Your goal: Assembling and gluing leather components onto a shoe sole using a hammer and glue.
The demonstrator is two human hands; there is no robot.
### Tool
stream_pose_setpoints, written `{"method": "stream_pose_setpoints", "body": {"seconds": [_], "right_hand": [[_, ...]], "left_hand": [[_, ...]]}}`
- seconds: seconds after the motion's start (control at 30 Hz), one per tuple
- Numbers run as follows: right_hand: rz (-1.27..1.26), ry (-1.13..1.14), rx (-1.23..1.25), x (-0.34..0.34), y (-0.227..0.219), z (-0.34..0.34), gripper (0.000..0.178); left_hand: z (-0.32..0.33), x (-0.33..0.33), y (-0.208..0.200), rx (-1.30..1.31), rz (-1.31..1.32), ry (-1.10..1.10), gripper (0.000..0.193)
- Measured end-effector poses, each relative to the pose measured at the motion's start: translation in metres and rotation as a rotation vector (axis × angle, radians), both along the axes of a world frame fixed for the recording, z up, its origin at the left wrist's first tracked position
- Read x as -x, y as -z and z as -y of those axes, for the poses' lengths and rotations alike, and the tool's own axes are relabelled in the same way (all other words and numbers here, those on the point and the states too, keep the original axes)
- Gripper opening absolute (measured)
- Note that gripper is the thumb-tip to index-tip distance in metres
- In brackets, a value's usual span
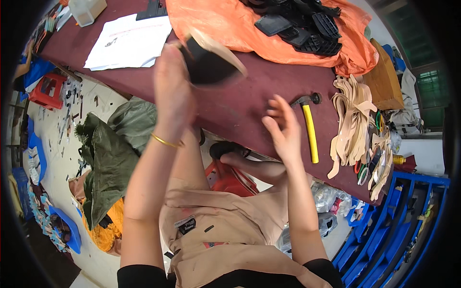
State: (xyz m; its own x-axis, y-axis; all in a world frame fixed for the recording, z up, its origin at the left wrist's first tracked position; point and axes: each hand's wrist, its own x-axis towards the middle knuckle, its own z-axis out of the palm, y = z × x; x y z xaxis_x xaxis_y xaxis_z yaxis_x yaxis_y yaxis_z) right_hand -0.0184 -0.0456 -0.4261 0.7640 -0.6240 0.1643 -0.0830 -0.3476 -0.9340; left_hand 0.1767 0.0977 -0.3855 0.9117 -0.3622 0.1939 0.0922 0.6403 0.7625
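Observation:
My left hand (175, 89), blurred by motion, is raised over the near side of the table, closed on the edge of a curved beige piece with a black face (211, 62). Its exact kind is smeared, though it looks like a shoe part. My right hand (283, 125) hovers above the table with its fingers apart and holds nothing. Just right of it lies a hammer (310, 132) with a yellow handle and a dark head. Farther right, a bunch of beige strap-like pieces (353, 117) spreads along the table edge.
Black moulded parts (300, 26) lie on an orange sheet (211, 24) across the maroon table (230, 108). White papers (129, 41) are at the far left, a wooden box (384, 79) at the right. A blue rack (389, 225) stands lower right; dark green cloth (108, 163) hangs lower left.

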Motion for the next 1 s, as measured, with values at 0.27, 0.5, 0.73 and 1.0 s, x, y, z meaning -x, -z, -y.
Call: {"method": "stream_pose_setpoints", "body": {"seconds": [0.27, 0.5, 0.73, 1.0], "right_hand": [[-0.346, 0.333, 0.86, 0.073, -0.003, 0.044, 0.041], [-0.41, 0.373, 0.789, 0.099, 0.028, 0.064, 0.037], [-0.212, 0.365, 0.597, 0.09, 0.014, 0.072, 0.021], [-0.348, 0.675, 0.873, 0.152, -0.037, 0.219, 0.014]], "left_hand": [[-0.08, -0.065, 0.041, -1.179, 1.245, -0.093, 0.015], [-0.089, -0.085, 0.036, -1.195, 1.376, -0.283, 0.019], [-0.148, -0.103, 0.039, -1.263, 1.117, -0.255, 0.068], [-0.069, 0.03, 0.031, -0.98, 1.051, -0.184, 0.035]]}}
